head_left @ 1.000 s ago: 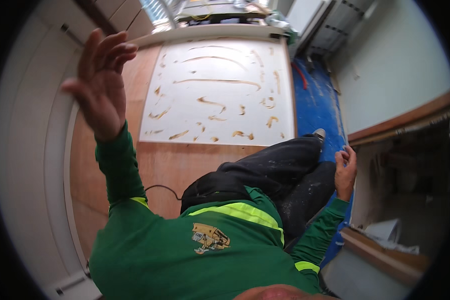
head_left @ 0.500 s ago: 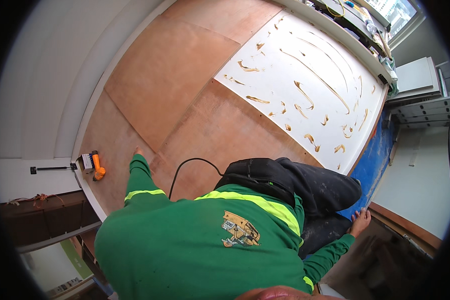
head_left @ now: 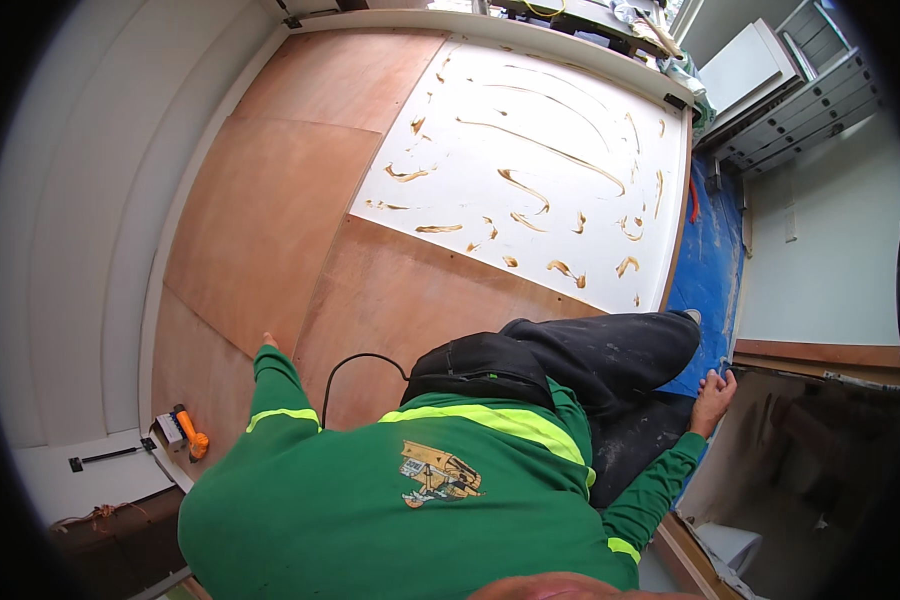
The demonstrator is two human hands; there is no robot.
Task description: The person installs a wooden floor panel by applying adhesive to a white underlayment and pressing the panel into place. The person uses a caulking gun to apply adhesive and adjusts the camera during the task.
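Observation:
Past the end of my green left sleeve, only a small part of my left hand (head_left: 269, 340) shows, over the reddish-brown plywood boards (head_left: 270, 200); its fingers are hidden. My right hand (head_left: 712, 402) is out to the right, fingers bent but apart, nearest the edge of a dark glossy panel (head_left: 810, 470); I cannot tell whether it touches. No object shows in it. Beyond my dark-trousered legs lies a white sheet (head_left: 530, 180), streaked with brown, glue-like smears, beside the plywood.
An orange and black tool (head_left: 192, 432) stands next to a small box (head_left: 169, 432) at the left edge. A black cable (head_left: 345, 362) loops by my waist. Blue sheeting (head_left: 708, 260) covers a strip at the right, near a ladder-like metal frame (head_left: 800, 110). A low white rim (head_left: 560, 42) borders the far side.
The view has turned, so the boards and white sheet appear shifted left. My right hand has lifted a little and its fingers are more bent. My left arm stays stretched forward.

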